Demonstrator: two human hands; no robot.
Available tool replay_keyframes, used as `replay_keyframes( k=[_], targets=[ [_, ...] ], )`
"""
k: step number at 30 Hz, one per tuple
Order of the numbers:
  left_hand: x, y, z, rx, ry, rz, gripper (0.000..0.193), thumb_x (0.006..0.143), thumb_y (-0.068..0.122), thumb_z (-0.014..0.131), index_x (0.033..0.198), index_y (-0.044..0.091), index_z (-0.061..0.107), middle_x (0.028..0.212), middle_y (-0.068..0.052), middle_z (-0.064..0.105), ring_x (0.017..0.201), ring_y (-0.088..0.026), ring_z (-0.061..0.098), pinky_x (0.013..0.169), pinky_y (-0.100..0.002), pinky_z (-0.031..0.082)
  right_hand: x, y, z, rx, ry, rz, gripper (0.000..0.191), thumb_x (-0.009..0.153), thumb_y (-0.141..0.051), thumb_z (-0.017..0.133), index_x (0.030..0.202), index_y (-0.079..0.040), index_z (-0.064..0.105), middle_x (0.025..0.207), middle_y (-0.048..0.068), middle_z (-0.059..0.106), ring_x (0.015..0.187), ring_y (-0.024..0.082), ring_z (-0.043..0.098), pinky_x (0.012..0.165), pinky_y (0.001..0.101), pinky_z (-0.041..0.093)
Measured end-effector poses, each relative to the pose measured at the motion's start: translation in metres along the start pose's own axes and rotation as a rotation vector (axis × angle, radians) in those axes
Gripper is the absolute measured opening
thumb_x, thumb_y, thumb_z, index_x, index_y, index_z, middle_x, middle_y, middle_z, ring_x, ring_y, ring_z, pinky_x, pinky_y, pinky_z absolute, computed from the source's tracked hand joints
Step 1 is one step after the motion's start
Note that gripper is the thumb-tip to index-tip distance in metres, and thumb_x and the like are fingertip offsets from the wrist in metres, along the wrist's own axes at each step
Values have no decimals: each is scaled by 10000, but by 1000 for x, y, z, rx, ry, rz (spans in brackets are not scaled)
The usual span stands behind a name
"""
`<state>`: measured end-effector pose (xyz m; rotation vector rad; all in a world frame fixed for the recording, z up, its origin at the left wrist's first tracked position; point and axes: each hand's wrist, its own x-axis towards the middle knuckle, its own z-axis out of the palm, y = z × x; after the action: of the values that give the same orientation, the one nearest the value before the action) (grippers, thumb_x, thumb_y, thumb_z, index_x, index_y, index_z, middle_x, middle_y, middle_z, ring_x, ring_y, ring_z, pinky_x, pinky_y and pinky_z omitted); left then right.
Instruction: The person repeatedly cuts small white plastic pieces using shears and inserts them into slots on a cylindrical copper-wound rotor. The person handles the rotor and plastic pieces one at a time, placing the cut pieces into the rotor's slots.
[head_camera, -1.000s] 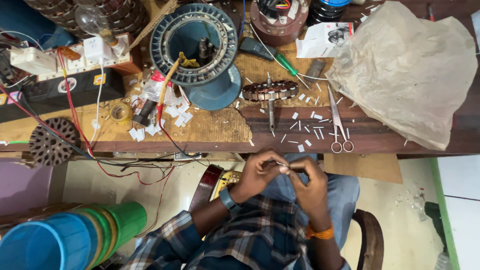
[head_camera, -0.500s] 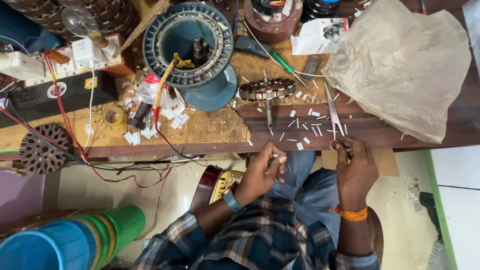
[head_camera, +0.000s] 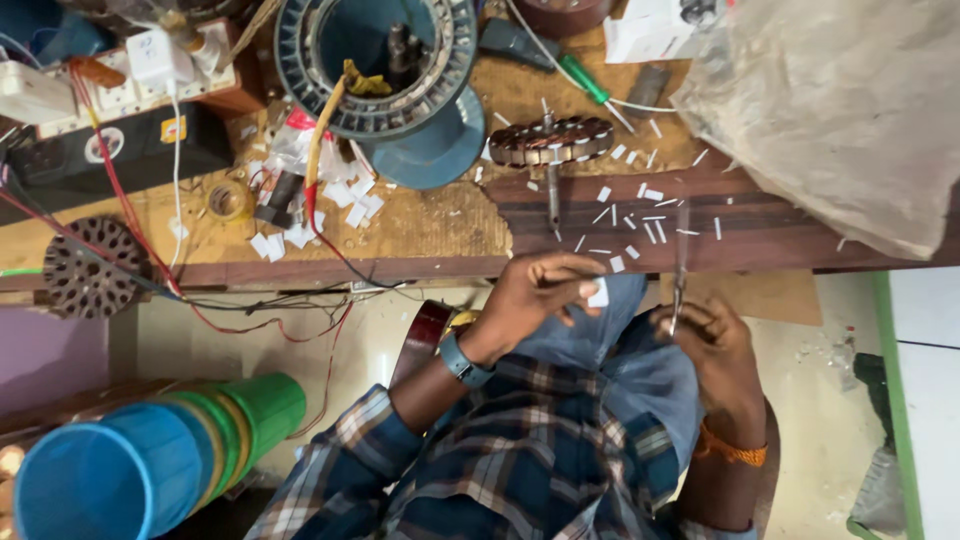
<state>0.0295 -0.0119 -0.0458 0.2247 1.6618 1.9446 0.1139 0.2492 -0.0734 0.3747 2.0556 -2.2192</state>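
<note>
At frame centre, the left hand (head_camera: 535, 295) pinches a small white paper slip (head_camera: 598, 294) in its fingers; the right hand (head_camera: 712, 345) grips scissors (head_camera: 680, 262) below the counter (head_camera: 420, 235) edge. Best hold the slip taut and cut squarely.

counter (head_camera: 420, 235): worn, scuffed wood | scissors (head_camera: 680, 262): dull metal | slip (head_camera: 598, 294): matt white paper | bag (head_camera: 850, 110): crinkled translucent plastic | shirt (head_camera: 520, 450): checked cloth
</note>
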Motion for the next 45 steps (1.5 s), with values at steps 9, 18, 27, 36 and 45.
replay_keyframes(
  k=[9,18,27,36,45],
  targets=[
    [11,16,-11,42,51,110,163,965,172,722,1045,31,733,934,-79,784,841,-180,808,504,-238,583,-23,19,35,-157,-454,288,557,734,-115,836,1264,-43,680,852,7,681,751,114,639,679,283,562],
    [10,17,-15,153,118,67,156,946,170,736,972,16,740,862,-60,783,783,-134,787,525,-238,604,-19,6,52,-120,-638,321,598,695,-21,853,1273,-29,702,734,-27,643,646,66,585,584,248,495],
    [7,24,-24,159,147,65,152,940,160,738,959,9,746,826,-64,778,773,-141,794,510,-238,596,-11,5,53,-158,-614,321,504,710,66,817,1202,18,718,739,-1,672,669,74,625,635,249,538],
    [11,22,-25,86,122,41,161,954,154,711,1028,12,719,891,-98,768,773,-161,798,486,-247,581,-24,20,40,-243,-540,295,261,816,-53,783,1066,23,770,694,50,708,602,104,621,543,282,492],
    [-13,30,-7,217,-15,70,471,936,176,704,1380,119,560,1152,-75,722,874,-126,741,701,-260,647,-23,-32,69,-48,-49,-76,425,1005,-209,615,1352,33,575,1048,93,743,846,119,664,757,276,569]
  ],
)
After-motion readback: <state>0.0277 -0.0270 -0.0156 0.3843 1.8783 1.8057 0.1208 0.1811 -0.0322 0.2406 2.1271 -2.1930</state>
